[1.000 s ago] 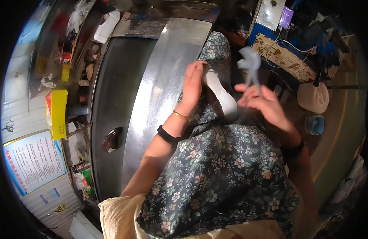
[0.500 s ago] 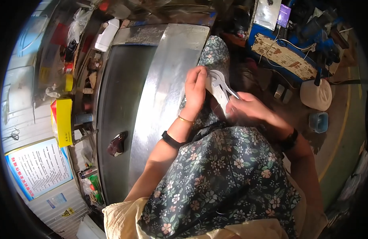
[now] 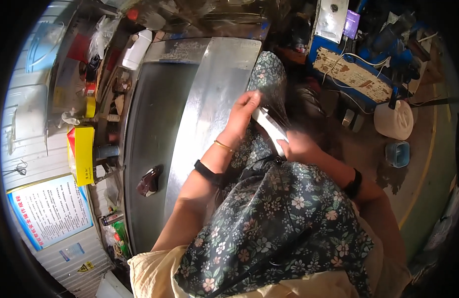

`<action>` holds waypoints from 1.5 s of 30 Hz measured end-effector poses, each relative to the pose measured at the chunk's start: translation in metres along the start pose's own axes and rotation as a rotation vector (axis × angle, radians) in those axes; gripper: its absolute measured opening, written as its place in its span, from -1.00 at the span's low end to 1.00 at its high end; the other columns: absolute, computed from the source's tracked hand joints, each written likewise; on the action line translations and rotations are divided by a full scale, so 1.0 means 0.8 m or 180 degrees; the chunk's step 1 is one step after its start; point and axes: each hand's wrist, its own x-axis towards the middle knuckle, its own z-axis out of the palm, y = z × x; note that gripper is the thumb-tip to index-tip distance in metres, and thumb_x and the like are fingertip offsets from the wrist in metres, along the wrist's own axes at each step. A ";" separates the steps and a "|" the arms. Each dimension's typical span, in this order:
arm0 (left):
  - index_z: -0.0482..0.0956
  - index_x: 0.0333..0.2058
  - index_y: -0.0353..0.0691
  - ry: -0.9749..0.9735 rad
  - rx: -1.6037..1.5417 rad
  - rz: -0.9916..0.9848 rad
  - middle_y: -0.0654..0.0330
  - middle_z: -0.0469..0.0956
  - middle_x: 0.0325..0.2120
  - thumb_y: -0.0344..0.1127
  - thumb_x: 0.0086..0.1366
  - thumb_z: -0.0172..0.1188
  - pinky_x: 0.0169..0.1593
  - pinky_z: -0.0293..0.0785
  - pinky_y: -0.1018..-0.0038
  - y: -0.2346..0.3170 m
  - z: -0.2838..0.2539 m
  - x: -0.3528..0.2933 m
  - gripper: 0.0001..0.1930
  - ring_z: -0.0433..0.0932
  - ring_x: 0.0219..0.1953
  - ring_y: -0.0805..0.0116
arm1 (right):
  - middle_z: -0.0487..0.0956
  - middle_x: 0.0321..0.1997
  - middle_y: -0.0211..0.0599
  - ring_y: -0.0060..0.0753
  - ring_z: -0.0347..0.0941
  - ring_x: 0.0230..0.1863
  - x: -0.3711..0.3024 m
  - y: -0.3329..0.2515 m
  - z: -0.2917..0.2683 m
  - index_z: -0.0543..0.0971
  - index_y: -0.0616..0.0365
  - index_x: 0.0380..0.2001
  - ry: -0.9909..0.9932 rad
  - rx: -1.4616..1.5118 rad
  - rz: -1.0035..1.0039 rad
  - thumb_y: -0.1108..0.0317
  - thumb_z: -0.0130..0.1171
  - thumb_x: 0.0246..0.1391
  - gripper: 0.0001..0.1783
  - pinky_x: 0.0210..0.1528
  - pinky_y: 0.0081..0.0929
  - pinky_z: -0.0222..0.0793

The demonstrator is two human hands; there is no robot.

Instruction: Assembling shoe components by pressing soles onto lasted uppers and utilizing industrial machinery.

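Observation:
Over my lap, a long white sole-shaped piece (image 3: 272, 126) slants from upper left to lower right. My left hand (image 3: 243, 110) is closed on its far end, with the thumb along the tip. Dark material shows along the right side of the piece, too blurred to name. At the near end is my right hand (image 3: 301, 146), its fingers curled in and smeared by motion. Its thumb lies by the piece's edge. Whatever the right hand holds cannot be made out; no pliers show. A floral apron (image 3: 279, 218) covers my lap and legs.
Left of my legs runs a metal bench (image 3: 209, 84), with a dark red shoe (image 3: 149, 181) on its dark strip. Shelves with a yellow box (image 3: 82, 155) line the left wall. A blue machine (image 3: 351, 74), a white jug (image 3: 393, 119) and a blue tub (image 3: 397, 154) stand right.
The pliers seen in my right hand, open over the white piece, no longer show. My right hand has dropped toward me and blurred. My left hand remains on the far end, slightly nearer.

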 end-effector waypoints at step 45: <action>0.29 0.18 -0.22 -0.1106 0.1389 0.0368 0.14 0.44 0.02 -0.31 -0.10 0.54 0.20 0.30 0.42 0.008 -0.032 -0.003 -0.15 0.38 0.10 0.33 | 0.54 -0.49 0.12 0.28 0.49 -0.39 0.008 -0.066 -0.086 0.45 0.31 -0.41 0.0278 0.0442 -0.0286 0.08 -0.04 0.33 -0.56 -0.35 -0.03 0.37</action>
